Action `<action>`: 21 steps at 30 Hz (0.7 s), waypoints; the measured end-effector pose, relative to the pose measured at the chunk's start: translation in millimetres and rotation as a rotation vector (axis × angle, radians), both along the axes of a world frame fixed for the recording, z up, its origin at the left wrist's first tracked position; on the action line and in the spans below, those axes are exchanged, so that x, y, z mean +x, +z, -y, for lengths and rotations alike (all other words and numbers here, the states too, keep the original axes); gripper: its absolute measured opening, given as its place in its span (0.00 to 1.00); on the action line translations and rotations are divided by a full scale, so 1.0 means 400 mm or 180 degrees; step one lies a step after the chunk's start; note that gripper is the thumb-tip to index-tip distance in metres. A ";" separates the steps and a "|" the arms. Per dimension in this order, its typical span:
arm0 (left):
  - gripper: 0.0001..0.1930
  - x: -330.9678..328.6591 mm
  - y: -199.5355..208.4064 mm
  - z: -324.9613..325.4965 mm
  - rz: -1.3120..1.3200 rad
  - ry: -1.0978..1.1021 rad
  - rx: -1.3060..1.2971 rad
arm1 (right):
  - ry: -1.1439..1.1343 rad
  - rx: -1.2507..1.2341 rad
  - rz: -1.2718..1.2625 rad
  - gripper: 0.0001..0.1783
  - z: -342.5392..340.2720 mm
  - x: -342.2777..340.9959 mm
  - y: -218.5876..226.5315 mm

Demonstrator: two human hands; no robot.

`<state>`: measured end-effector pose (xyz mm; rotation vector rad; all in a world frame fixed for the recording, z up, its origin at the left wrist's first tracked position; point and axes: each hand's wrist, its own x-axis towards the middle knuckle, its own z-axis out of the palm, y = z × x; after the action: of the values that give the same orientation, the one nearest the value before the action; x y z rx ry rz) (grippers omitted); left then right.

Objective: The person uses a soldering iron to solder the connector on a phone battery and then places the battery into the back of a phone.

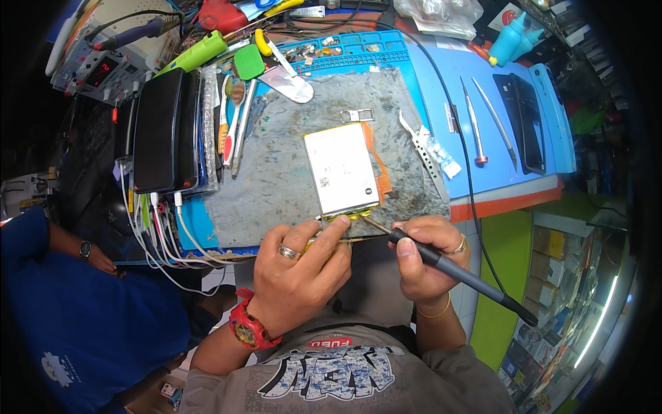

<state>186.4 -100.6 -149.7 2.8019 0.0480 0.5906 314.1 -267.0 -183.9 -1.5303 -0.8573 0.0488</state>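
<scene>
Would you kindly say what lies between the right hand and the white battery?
In the head view, the metal tip of a pen-shaped tool lies there, near yellow tape.

Grey-brown short-sleeved cloth T-shirt (441,381); bold blue, white and black graphic (324,376) across chest; small red rectangular patch (330,343) with white print at graphic's far edge. Left hand (298,270): broad silver-coloured metal ring (289,252), chunky red wristwatch (249,327). Right hand (429,259): gold-coloured metal ring (461,243), thin gold-coloured bracelet (434,314).

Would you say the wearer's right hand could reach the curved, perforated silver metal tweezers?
Probably yes: nothing visibly blocks the way to the tweezers, though the right hand holds a pen-shaped black and grey tool.
</scene>
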 end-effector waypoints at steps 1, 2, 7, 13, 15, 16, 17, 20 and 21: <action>0.11 0.000 0.000 0.000 -0.0001 0.0008 0.0002 | 0.0001 -0.0022 0.0013 0.09 0.000 0.000 0.000; 0.11 0.000 0.000 0.001 -0.0001 0.0015 0.0004 | 0.0002 -0.0043 0.0027 0.09 0.000 0.001 0.000; 0.10 -0.001 -0.002 0.002 0.0012 0.0032 0.0005 | 0.0015 -0.0100 0.0097 0.09 -0.003 0.003 0.002; 0.10 0.000 -0.002 0.003 0.0033 0.0036 -0.0006 | 0.0005 -0.0146 0.0174 0.10 -0.005 0.004 0.007; 0.10 0.000 -0.002 0.003 0.0035 0.0038 -0.0009 | 0.0022 -0.0156 0.0209 0.10 -0.004 0.005 0.006; 0.10 0.000 -0.002 0.002 0.0036 0.0037 -0.0012 | 0.0018 -0.0179 0.0211 0.10 -0.004 0.004 0.008; 0.11 0.001 -0.002 0.002 0.0038 0.0036 -0.0016 | 0.0015 -0.0203 0.0212 0.10 -0.003 0.002 0.010; 0.11 0.000 -0.003 0.002 0.0041 0.0028 -0.0023 | 0.0006 -0.0203 0.0242 0.10 -0.002 0.000 0.009; 0.11 0.000 -0.003 0.002 0.0042 0.0027 -0.0024 | 0.0005 -0.0190 0.0256 0.10 -0.003 0.000 0.008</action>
<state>186.5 -101.5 -150.8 2.7918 0.0593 0.6095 314.2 -266.0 -180.5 -1.5962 -0.9279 0.0143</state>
